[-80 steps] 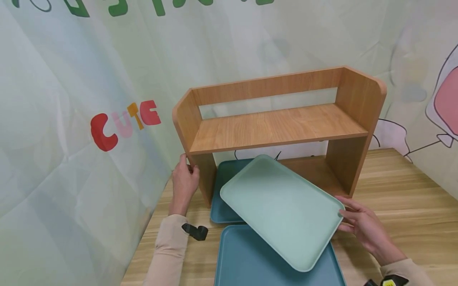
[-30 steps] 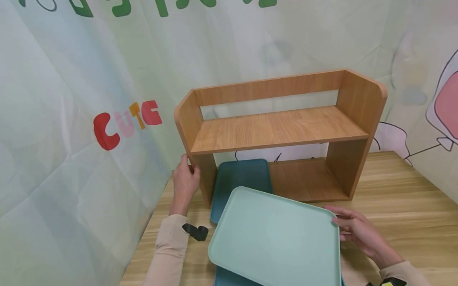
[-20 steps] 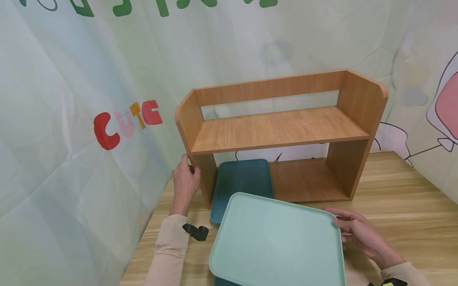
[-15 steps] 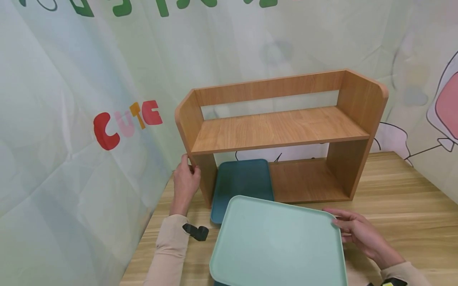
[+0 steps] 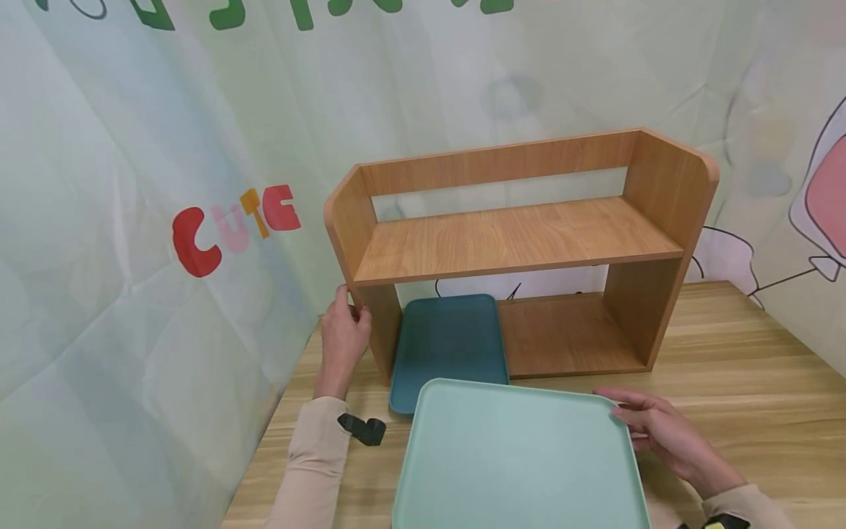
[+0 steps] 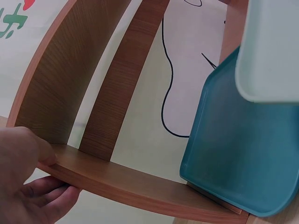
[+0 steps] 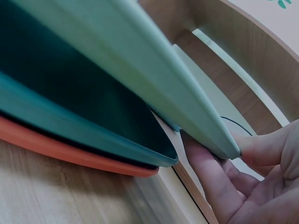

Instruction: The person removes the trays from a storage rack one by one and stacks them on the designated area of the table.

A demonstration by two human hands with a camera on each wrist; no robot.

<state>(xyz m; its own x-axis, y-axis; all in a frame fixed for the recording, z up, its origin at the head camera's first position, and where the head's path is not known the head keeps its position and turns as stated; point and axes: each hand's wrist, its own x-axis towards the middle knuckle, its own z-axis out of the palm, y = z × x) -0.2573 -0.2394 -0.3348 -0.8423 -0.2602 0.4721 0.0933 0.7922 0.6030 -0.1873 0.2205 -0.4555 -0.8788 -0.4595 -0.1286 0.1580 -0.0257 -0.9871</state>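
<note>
My left hand (image 5: pixel 344 339) grips the left side panel of a two-tier wooden desk shelf (image 5: pixel 522 234); in the left wrist view the thumb and fingers (image 6: pixel 61 204) lie on either side of the panel's edge. A mint-green tray (image 5: pixel 518 459) is held at its far right corner by my right hand (image 5: pixel 670 433), thumb above and fingers below. It hangs at a tilt over a teal tray (image 7: pixel 74 105) that sits on an orange tray (image 7: pixel 88 155), both seen in the right wrist view. Another blue-teal tray (image 5: pixel 449 345) lies in the shelf's lower left, its front end sticking out.
The shelf stands on a wood-grain table (image 5: pixel 740 382). Behind and to the left hangs a printed cloth backdrop (image 5: pixel 165 367) with coloured letters. To the right of the blue-teal tray, the shelf's bottom board (image 5: pixel 568 334) shows.
The mint-green tray has come away from the shelf's lower opening toward me and turned straighter, now covering the stack in the head view. My left hand has stayed on the side panel.
</note>
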